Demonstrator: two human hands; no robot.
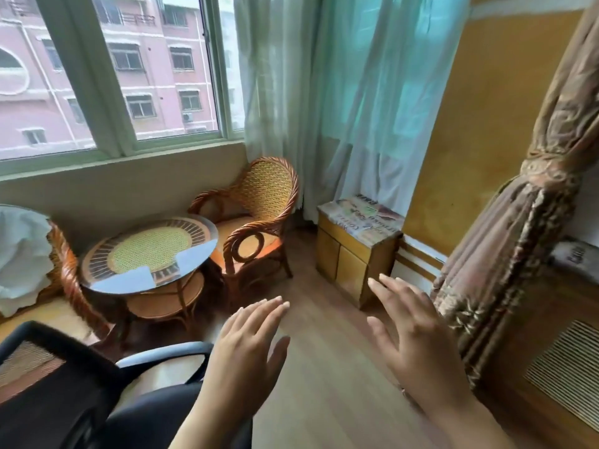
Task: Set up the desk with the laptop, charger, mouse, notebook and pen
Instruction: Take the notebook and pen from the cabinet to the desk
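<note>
My left hand (249, 348) and my right hand (411, 335) are both raised in front of me over the wooden floor, backs up, fingers spread, holding nothing. No laptop, charger, mouse, notebook or pen shows in this view, and no desk is in sight. The hands are roughly a hand's width apart and touch nothing.
A black mesh office chair (58, 384) stands at the lower left. Beyond it are a round glass-topped rattan table (149, 251) and a rattan armchair (259, 218) under the window. A small yellow cabinet (353, 251) sits by the sheer curtains. A tied brown drape (505, 254) hangs at right.
</note>
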